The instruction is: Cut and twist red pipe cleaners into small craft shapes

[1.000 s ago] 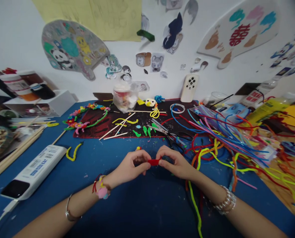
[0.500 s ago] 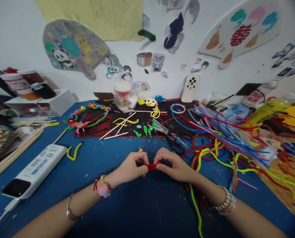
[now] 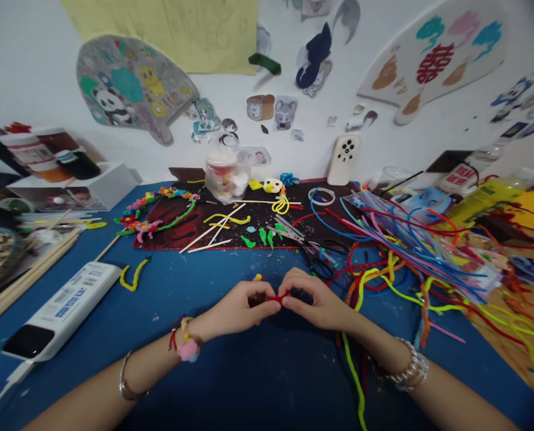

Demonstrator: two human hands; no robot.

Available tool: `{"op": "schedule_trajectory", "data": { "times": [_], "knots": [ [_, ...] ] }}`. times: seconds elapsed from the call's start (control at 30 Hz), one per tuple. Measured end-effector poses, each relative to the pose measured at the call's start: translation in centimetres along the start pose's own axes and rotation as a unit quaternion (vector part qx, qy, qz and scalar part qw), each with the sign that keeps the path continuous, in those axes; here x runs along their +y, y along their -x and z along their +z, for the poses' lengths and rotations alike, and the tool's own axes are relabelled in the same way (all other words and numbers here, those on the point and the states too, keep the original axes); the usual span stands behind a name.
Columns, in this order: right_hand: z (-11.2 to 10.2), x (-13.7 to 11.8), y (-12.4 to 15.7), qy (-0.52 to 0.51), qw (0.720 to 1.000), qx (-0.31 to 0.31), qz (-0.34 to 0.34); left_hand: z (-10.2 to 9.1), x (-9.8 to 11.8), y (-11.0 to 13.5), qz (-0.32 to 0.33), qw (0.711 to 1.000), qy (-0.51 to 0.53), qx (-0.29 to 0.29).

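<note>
My left hand (image 3: 242,308) and my right hand (image 3: 314,302) meet over the blue tabletop (image 3: 168,335), fingertips pinched together on a short red pipe cleaner (image 3: 278,297) held between them. Only a small stretch of the red piece shows between the thumbs. A tiny yellow and red bit (image 3: 258,277) lies just behind my left fingers. Black-handled scissors (image 3: 309,248) lie a little beyond my right hand. A green-yellow pipe cleaner (image 3: 354,377) runs under my right forearm.
A heap of coloured pipe cleaners (image 3: 410,251) fills the right side. A dark red mat (image 3: 168,230) carries wooden sticks, green scraps and a flower garland (image 3: 152,212). A white box (image 3: 63,308) and bamboo sticks (image 3: 24,275) lie left; a plastic cup (image 3: 224,173) stands at the back.
My two hands have drawn closer together, so less of the red pipe cleaner shows between them. Both have shifted slightly down toward me.
</note>
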State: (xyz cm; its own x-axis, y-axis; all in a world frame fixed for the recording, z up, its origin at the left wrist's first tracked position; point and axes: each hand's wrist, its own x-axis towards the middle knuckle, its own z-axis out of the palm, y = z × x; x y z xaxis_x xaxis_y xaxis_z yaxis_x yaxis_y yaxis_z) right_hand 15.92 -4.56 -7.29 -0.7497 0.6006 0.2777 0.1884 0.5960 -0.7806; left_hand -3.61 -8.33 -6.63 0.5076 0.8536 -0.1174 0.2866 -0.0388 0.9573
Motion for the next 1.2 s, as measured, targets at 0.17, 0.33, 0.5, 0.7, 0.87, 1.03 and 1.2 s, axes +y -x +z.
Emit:
{"op": "schedule_trajectory", "data": {
  "times": [0.17,0.33,0.5,0.7,0.87,1.03,1.2],
  "knots": [
    [0.2,0.0,0.0,0.009,1.000,-0.022,0.016,0.3,-0.3,0.0,0.043,0.993,-0.104,0.036],
    [0.4,-0.2,0.0,0.028,0.999,-0.013,0.023,0.4,-0.6,-0.1,0.063,0.977,-0.192,0.072],
    [0.4,-0.2,0.1,0.033,0.999,-0.015,0.019,0.4,-0.5,0.1,0.081,0.971,-0.214,0.076],
    [-0.2,-0.1,0.3,0.046,0.995,-0.083,0.027,0.2,-0.1,0.0,0.090,0.987,-0.129,-0.016],
    [-0.3,-0.1,0.1,0.089,0.989,-0.115,-0.012,0.2,-0.3,-0.1,0.059,0.989,-0.134,0.011],
    [-0.3,0.1,0.0,0.091,0.985,-0.132,-0.060,0.0,-0.1,-0.1,0.070,0.984,-0.164,-0.029],
    [-0.5,0.2,0.2,0.045,0.989,-0.118,-0.076,-0.3,0.5,0.1,0.079,0.981,-0.155,-0.084]
  ]
}}
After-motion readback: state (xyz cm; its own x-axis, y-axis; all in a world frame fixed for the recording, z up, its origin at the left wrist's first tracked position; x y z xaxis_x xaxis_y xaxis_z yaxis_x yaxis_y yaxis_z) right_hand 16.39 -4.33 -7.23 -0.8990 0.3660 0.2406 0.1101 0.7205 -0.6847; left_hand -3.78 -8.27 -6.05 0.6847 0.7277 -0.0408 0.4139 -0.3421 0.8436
